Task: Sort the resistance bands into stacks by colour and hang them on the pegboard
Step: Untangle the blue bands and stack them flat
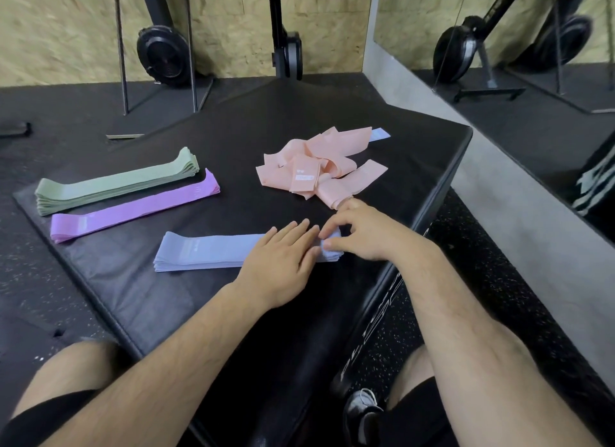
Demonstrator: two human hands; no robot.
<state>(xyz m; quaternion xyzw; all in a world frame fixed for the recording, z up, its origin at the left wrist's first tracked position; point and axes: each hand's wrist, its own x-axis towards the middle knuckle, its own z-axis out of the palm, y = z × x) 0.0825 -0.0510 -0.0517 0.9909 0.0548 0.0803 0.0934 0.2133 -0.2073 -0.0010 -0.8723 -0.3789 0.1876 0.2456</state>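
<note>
A stack of blue bands (203,252) lies flat on the black padded box (139,296) near me. My left hand (279,263) presses flat on its right part, fingers straight. My right hand (359,233) pinches the stack's right end between thumb and fingers. A green stack (113,185) and a purple stack (133,208) lie side by side at the left. A loose heap of pink bands (319,167) sits at the far right, with one blue band (381,135) peeking out behind it.
The box's right edge (446,193) drops to speckled rubber floor. Black weight plates on stands (163,55) lean against the wooden wall behind. A mirror (532,47) runs along the right. My knees and a shoe (362,413) are below.
</note>
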